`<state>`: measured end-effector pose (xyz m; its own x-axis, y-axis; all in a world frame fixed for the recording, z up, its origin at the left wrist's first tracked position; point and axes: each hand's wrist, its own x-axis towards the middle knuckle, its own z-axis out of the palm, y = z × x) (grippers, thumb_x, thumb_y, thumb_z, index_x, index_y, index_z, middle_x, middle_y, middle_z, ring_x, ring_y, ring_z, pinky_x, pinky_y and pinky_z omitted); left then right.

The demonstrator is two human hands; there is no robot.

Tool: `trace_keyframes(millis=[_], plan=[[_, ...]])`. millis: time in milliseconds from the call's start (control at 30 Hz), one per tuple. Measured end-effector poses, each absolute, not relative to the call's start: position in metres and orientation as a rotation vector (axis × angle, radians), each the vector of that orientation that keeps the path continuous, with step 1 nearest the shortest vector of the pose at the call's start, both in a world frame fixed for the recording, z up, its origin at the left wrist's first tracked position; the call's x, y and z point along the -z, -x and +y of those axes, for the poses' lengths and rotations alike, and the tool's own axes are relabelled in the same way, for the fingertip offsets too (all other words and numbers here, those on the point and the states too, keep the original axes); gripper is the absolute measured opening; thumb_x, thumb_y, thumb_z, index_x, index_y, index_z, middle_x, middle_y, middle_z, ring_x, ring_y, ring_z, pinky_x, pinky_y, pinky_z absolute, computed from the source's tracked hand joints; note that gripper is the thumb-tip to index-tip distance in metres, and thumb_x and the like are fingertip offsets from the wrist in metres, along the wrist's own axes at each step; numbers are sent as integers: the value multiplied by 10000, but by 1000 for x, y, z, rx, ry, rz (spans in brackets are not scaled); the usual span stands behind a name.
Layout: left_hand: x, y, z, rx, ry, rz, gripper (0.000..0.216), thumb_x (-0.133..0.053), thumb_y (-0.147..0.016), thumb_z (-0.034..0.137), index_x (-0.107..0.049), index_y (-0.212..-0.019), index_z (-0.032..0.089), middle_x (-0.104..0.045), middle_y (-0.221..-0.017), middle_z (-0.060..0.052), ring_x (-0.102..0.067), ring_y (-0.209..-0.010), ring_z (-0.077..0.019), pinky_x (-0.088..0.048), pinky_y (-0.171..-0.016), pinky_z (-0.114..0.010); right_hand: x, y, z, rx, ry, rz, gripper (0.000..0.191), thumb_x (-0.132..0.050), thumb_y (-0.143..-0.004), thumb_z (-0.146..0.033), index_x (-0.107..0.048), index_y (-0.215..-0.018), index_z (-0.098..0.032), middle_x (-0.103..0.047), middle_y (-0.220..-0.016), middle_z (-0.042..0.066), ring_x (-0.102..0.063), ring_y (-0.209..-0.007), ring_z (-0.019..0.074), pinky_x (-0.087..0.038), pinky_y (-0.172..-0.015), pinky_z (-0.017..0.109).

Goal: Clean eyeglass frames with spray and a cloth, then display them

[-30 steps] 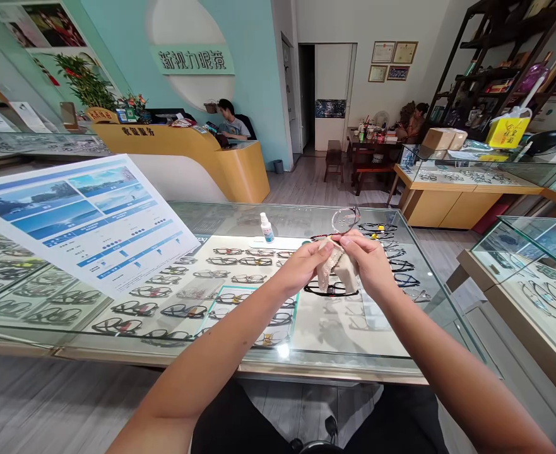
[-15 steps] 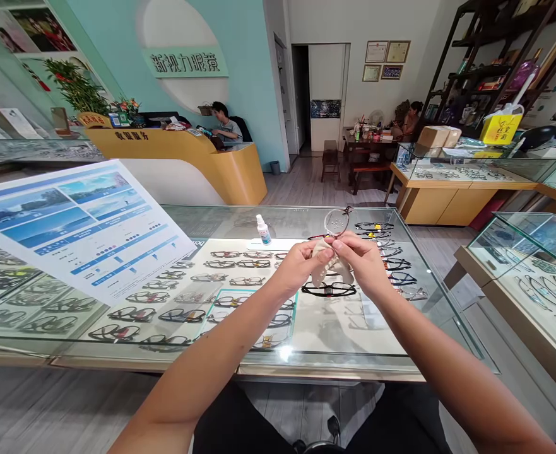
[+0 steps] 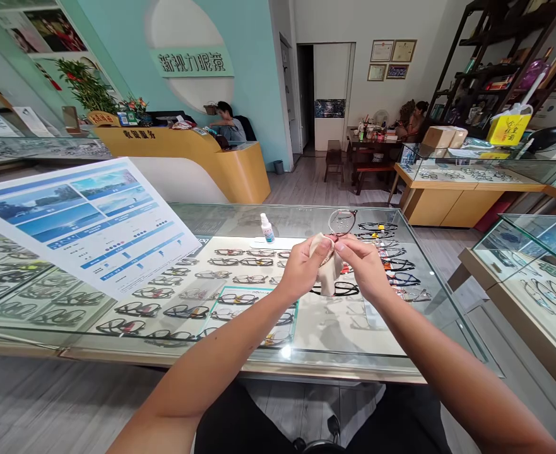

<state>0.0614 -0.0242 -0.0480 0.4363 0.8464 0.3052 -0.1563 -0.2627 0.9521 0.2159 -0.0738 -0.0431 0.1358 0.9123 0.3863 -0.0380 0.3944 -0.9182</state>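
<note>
Just right of the middle of the picture, two hands are busy with a pair of glasses [image 3: 342,222]. The left hand [image 3: 303,268] pinches a pale cloth [image 3: 327,284] with its fingers and thumb. The right hand [image 3: 365,265] grips the glasses by the frame. One round lens pokes up above the fingers, and the cloth and hands hide the rest.

The wiping looks partly done to me. The glasses are up in the air over the glass case [image 3: 315,364], not put down, and the cloth is bunched up against them. I can't tell which lens is clean and which one is left. The little white bottle [image 3: 267,230] stands up by itself near the middle of the picture, and no hand is touching it.
</note>
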Motion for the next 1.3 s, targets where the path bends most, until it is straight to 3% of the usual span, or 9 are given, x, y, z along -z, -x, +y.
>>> trace_keyframes(millis=[133,333,533,767,933,1033,1300], plan=[[47,-59,-18,-1014,-1553,616,703,-631,-932,834,-775,-1087,164,-658,-795,-22,-544,-697,-148,-458,-668,-267,43,-221,-72,-874,916,-1196,365,-878,-824,-664,-886,-837,-299,-768,-991,62,-674,-1092,292,-517,-1046,465],[39,-48,-8,-680,-1596,394,597,-791,-886,710,-752,-1116,160,-635,-852,-26,-517,-731,-139,-429,-683,-254,44,-232,-68,-978,928,-1088,294,-858,-859,-565,-916,-942,-289,-744,-1094,54,-664,-1016,240,-533,-876,371],[42,-55,-17,-825,-1546,491,633,-872,-830,658,-753,-1187,149,-673,-817,-13,-532,-674,-125,-411,-636,-245,52,-226,-67,-1038,932,-1042,349,-863,-843,-589,-911,-977,-270,-761,-1072,55,-664,-949,228,-522,-797,348],[44,-60,-19,-1002,-1500,585,661,-689,-921,798,-797,-1060,161,-683,-742,-14,-595,-676,-138,-485,-664,-254,54,-221,-68,-959,872,-1150,251,-865,-886,-565,-904,-885,-317,-783,-1028,51,-679,-1168,287,-508,-1071,438],[48,-57,-6,-939,-1493,609,673,-691,-884,844,-775,-920,177,-692,-762,-20,-622,-685,-136,-525,-673,-251,50,-230,-67,-897,916,-1108,261,-854,-894,-549,-914,-962,-304,-735,-1071,54,-668,-1103,266,-527,-1016,424],[51,-55,2,-973,-1402,637,661,-722,-863,841,-753,-904,182,-687,-734,-11,-640,-682,-136,-545,-685,-249,46,-237,-67,-800,900,-1099,260,-829,-929,-536,-915,-1020,-309,-717,-1100,58,-655,-1168,269,-502,-1093,436],[45,-49,16,-1058,-1185,606,715,-766,-802,863,-760,-995,175,-760,-784,-44,-772,-866,-221,-593,-735,-284,39,-240,-73,-641,1052,-1413,321,-749,-982,-640,-910,-971,-363,-634,-1539,67,-472,-1548,349,-286,-1326,594]])
